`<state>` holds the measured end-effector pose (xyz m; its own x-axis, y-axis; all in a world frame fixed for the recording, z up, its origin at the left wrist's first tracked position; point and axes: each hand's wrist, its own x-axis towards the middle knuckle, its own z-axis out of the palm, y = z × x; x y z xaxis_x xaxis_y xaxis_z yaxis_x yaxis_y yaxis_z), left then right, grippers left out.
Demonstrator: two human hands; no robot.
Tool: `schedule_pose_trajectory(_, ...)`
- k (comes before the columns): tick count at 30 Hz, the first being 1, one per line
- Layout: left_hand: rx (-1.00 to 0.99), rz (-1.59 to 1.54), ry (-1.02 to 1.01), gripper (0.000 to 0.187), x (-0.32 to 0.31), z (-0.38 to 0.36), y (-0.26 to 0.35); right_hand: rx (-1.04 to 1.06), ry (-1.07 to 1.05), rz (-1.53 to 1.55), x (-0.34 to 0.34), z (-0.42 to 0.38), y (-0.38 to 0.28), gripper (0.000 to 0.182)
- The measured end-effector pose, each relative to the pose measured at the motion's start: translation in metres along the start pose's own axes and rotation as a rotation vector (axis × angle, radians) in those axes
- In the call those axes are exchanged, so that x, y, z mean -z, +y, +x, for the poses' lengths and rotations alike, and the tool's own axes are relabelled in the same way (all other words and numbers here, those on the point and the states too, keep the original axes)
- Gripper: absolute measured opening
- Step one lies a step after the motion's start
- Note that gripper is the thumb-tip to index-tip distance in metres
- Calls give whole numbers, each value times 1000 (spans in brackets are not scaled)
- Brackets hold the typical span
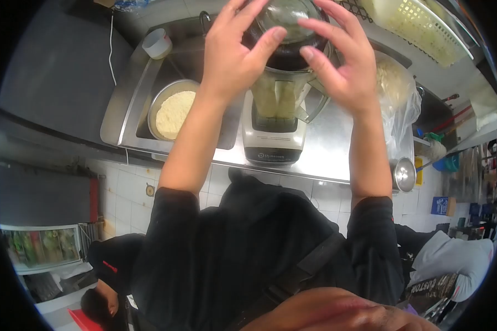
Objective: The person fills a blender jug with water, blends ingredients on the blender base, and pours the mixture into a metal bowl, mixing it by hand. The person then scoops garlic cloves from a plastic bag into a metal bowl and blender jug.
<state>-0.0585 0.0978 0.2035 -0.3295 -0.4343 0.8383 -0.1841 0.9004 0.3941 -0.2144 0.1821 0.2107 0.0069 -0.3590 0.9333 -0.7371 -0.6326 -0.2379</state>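
A blender lid (289, 57), with a black rim and clear centre, sits at the top of the blender jar (279, 91). My left hand (232, 58) holds its left side, thumb over the rim. My right hand (345, 63) is on its right side, fingers spread over the top and thumb at the rim. Some fingertips are cut off by the top edge of the view. Inside the see-through jar is something greenish. The jar stands upright on a light-coloured blender base (273, 144), and its handle (316, 105) points right.
Left of the blender, a metal bowl (153, 113) of pale crumbly powder and a white plastic tub (157, 44) stand at the sink. A clear plastic bag (400, 102) lies right, above a round metal bowl (405, 175). A yellowish basket (433, 25) is at upper right. Two people are behind me.
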Motion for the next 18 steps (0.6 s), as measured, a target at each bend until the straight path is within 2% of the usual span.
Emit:
schedule_pose_trajectory(1,17,50,10,50,-1,7,1,50,187,-13,-6,11,-3,16)
schedule_pose_trajectory(2,4,47,76,43,-4,13,3,51,-128,35,20,15,17,39)
schedule_pose_trajectory(5,7,87,113,34,-5,26,11,-70,-177,-115,23,24,6,33)
schedule_pose_trajectory(7,10,110,126,31,-4,35,16,-75,-157,-97,16,25,6,31)
schedule_pose_trajectory(9,161,17,25,31,-1,42,21,-81,-136,-78,13,27,-2,30)
schedule_pose_trajectory(11,212,63,-17,32,1,47,26,-254,-120,-64,19,34,-20,24)
schedule_pose_trajectory(13,261,110,-57,33,1,47,25,-203,-89,-95,13,26,-4,22)
schedule_pose_trajectory(16,232,6,-13,34,-1,45,20,-134,-41,-159,8,26,-2,19)
schedule_pose_trajectory(18,318,-139,-32,33,1,44,22,-121,-26,-196,11,29,-10,18)
